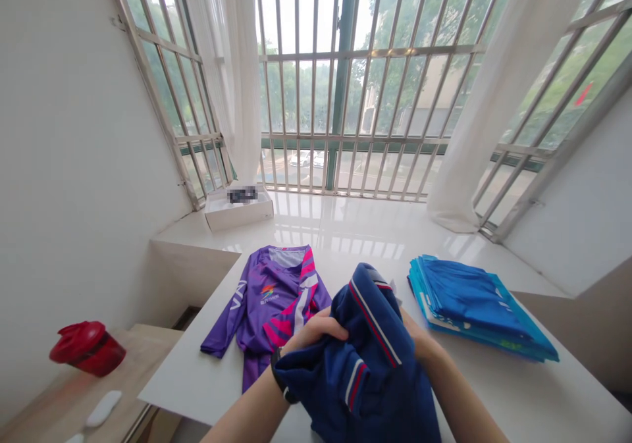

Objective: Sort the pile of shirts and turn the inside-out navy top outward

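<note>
A navy blue garment (pixel 368 364) with red and white stripes is bunched up above the white table (pixel 197 377), close in front of me. My left hand (pixel 313 332) grips its left edge with curled fingers. Only the wrist and back of my right hand (pixel 419 344) show, since it is tucked behind the garment's right side and its fingers are hidden in the cloth. A purple and pink long-sleeved jersey (pixel 269 298) lies flat on the table just left of my hands.
A stack of folded blue garments (pixel 474 305) sits on the table's right side. A white box (pixel 237 207) rests on the window sill by barred windows and white curtains. A red lidded container (pixel 86 347) and a white object (pixel 103 408) lie on a low wooden surface at left.
</note>
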A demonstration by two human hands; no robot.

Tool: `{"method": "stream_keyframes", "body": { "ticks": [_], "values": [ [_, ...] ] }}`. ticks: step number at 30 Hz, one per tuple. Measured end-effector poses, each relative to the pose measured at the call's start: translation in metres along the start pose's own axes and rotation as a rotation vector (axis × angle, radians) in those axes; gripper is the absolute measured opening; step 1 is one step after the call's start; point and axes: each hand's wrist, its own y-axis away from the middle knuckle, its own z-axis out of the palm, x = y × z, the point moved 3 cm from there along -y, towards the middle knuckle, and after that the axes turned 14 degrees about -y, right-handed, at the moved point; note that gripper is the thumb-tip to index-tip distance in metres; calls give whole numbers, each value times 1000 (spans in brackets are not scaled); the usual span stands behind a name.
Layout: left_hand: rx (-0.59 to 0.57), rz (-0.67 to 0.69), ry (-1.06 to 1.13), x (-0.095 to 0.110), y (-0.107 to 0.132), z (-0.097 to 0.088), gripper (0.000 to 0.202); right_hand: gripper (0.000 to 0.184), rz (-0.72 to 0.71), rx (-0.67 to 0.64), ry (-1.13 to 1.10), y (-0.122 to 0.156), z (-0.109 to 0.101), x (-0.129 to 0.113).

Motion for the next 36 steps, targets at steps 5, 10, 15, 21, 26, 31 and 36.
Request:
{"method": "stream_keyframes", "body": {
  "ticks": [5, 10, 15, 21, 26, 31, 36],
  "values": [
    [71, -2, 31, 57, 13, 4, 46, 52, -66, 58, -72, 4, -33, -36],
    [318, 207, -249, 134, 35, -23, 61, 35, -158, 186, 2, 19, -57, -121],
    [238, 168, -364, 102, 36, -27, 70, 35, -175, 297, -135, 29, -43, -165],
    [-157, -80, -428, 26, 53, 0, 31, 26, 37, 193, -246, 28, -28, -163],
    [55, 33, -255, 91, 65, -17, 30, 35, 112, 114, -215, 30, -41, -162],
    [391, 326, -162, 160, 41, -34, 34, 42, 150, 0, 14, 17, -43, -156],
    [268, 220, -136, 119, 7, -6, 44, 31, 66, 204, -103, -3, -28, -138]
  ]
}}
